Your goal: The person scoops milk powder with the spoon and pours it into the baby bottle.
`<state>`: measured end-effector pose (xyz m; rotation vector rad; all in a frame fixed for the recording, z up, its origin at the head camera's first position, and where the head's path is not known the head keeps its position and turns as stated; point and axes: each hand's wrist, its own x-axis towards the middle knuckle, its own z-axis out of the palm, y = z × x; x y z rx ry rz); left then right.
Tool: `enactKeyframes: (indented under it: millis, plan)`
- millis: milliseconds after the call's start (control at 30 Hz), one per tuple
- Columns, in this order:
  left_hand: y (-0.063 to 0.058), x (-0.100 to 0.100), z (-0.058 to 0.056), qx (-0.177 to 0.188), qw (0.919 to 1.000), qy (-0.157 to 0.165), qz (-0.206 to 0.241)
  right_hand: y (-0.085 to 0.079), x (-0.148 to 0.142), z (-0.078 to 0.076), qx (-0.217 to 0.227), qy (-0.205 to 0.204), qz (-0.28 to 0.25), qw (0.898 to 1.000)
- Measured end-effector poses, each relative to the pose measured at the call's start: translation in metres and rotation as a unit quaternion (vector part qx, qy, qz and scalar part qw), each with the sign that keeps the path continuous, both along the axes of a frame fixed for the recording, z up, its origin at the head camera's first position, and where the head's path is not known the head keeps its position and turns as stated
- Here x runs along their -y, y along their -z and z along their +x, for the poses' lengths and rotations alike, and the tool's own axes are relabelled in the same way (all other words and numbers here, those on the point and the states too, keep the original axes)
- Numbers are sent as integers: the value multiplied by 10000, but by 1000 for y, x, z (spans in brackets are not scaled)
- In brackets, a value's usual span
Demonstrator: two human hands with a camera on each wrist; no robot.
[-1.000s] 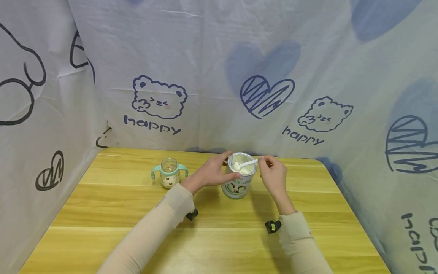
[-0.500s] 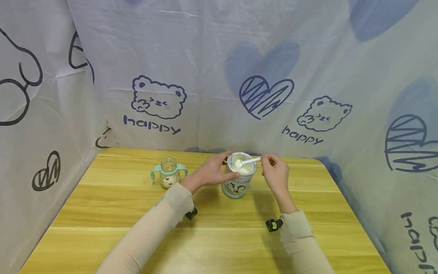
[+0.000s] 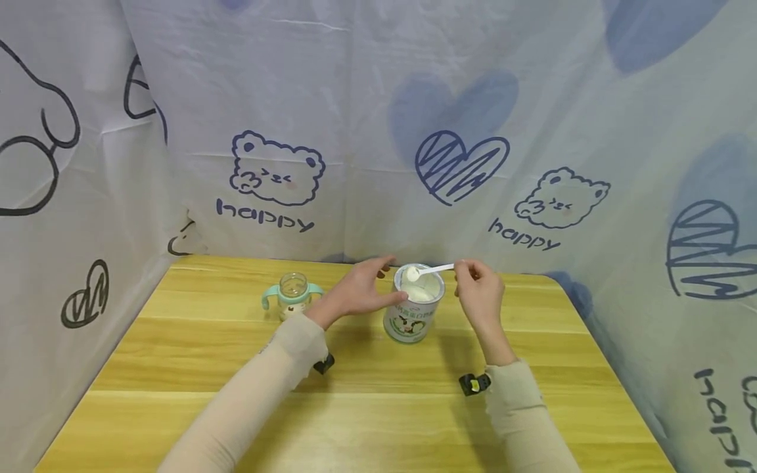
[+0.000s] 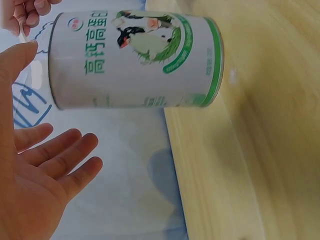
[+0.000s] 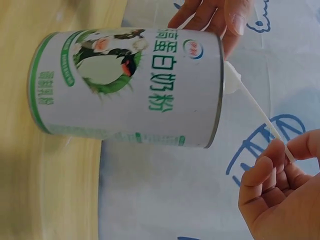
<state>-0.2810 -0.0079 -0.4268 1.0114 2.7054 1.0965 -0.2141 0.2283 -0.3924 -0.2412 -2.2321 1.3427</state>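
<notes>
An open can of milk powder (image 3: 407, 323), white with a cow picture and green lettering, stands upright on the table. My right hand (image 3: 481, 295) pinches the handle end of a white scoop (image 3: 438, 269). The scoop's bowl, heaped with pale powder, is just above the can's opening; in the right wrist view the scoop (image 5: 258, 111) slants out past the rim. At the can's left side, my left hand (image 3: 359, 292) has its fingers spread, and in the left wrist view the hand's fingers (image 4: 67, 155) are off the can's wall.
A baby bottle (image 3: 293, 286) with mint-green side handles stands to the left, partly hidden behind my left forearm. The wooden table (image 3: 402, 420) ends at a hanging white cloth (image 3: 367, 217) with blue drawings.
The scoop has risen from inside the can to above its rim, with my right hand moving slightly up and right. My left hand has let go of the can and drawn leftward.
</notes>
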Motion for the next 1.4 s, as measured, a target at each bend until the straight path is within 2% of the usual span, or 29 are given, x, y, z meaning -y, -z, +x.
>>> enactKeyframes:
  millis: [333,567,767,1400]
  plan:
    - [-11,32,-5,-278,9986,-417,186,-9,22,-10,-160,-289,-344,9989]
    - [-17,57,-4,-305,9974,-589,295,-9,40,-14,-325,-612,-285,9972]
    - [-13,80,-6,-375,9955,-830,273,-9,56,-19,-311,-866,-316,9953]
    - [8,146,1,-120,9890,-1472,-126,-3,96,-27,-247,-1442,-389,9885]
